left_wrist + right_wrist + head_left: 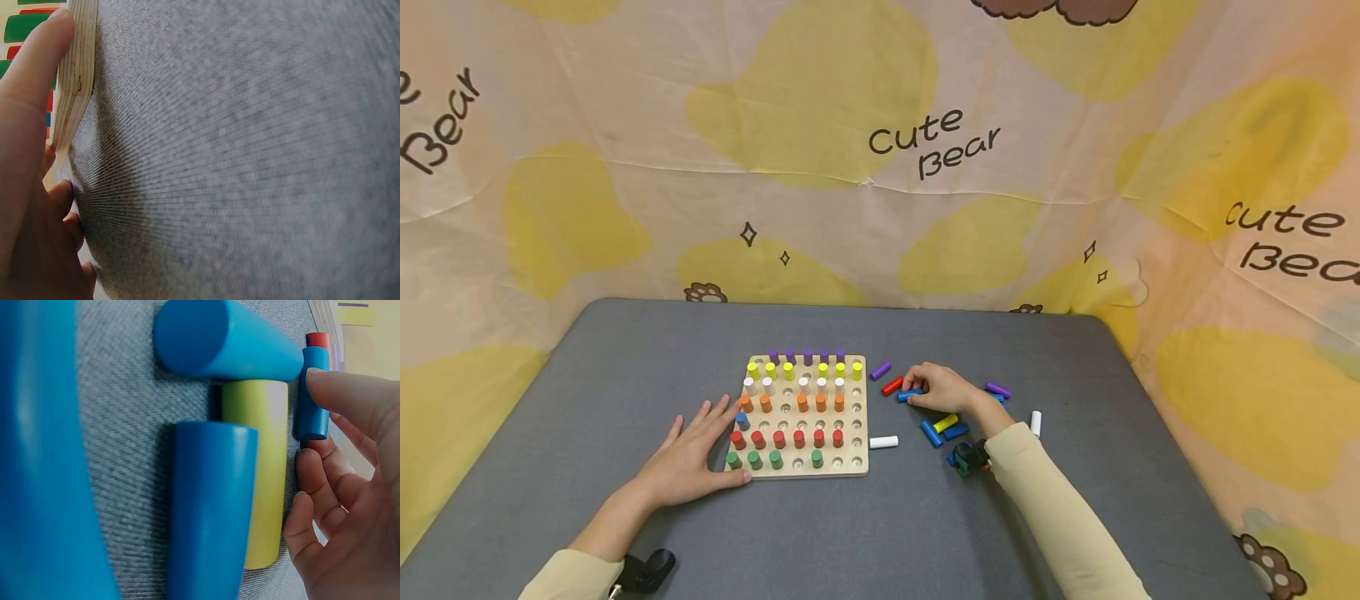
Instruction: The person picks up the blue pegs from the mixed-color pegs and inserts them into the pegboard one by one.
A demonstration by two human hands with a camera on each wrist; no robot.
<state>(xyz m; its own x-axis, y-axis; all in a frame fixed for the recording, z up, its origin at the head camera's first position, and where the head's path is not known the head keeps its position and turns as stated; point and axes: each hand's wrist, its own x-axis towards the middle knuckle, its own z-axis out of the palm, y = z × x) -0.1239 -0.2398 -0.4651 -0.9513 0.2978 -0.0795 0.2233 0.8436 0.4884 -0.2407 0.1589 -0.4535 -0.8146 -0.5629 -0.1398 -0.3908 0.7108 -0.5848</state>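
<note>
My left hand [688, 462] lies with fingers spread along the left side of a wooden pegboard [850, 472], thumb at its near left corner. In the left wrist view, the thumb [59, 31] rests on the board's edge beside green pegs. Rows of purple, yellow, white, orange, red and green pegs stand in the board, with a single blue peg [742, 421] at the left. Right of the board, my right hand [943, 387] pinches a blue peg [314, 419] between thumb and fingers, low over the table. A red peg [892, 386] lies just beyond it.
Loose pegs lie about the right hand: a yellow peg [946, 422] between blue ones, a purple peg [881, 371] near the board, and another purple peg [998, 390] farther right. One white peg [883, 442] lies against the board's right side; another white peg [1036, 423] lies by the right sleeve.
</note>
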